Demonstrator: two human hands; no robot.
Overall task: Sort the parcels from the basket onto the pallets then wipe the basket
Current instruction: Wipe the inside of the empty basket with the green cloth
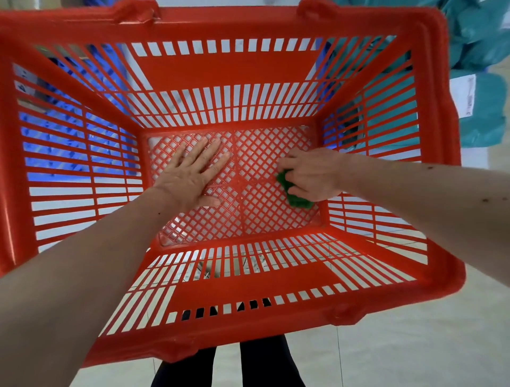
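Red basket (226, 69): no parcels inside, sorting seemingly done; wiping under way; right hand (313, 174) clenched round green cloth (294, 193) on basket floor; left hand (193, 174) flat, fingers spread, holding nothing.

Pale tiled floor (414, 345) occupied the lower right of the view and appeared clean and dry. One thin dark grout line (337, 356) ran straight towards the bottom edge. Two legs in black trousers (262, 364) stood on this floor at bottom centre, with a narrow gap between them. A plain white surface (220, 2) showed along the top edge. Its nature could not be determined.
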